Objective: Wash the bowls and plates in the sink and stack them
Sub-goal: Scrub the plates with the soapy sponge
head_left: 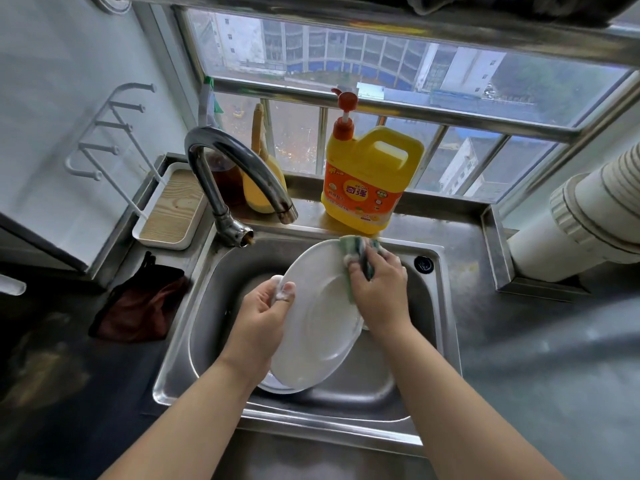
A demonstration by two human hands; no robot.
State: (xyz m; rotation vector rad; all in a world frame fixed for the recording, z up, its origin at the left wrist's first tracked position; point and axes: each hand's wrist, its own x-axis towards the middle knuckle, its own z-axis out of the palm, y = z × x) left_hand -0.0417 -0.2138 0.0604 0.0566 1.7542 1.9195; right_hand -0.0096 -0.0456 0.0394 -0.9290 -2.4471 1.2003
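Right now the round white ceramic plate [322, 317] is held tilted over the stainless steel sink [446, 306], its lower edge above another dish. The left hand [263, 317] pinches its soapy left rim; the right hand [379, 289] grips a green scouring sponge [353, 249] against the upper right rim. To scrub well, I'd keep the left grip firm on the slippery edge, work round the rim, then the centre, before rinsing under the curved chrome tap [225, 161]
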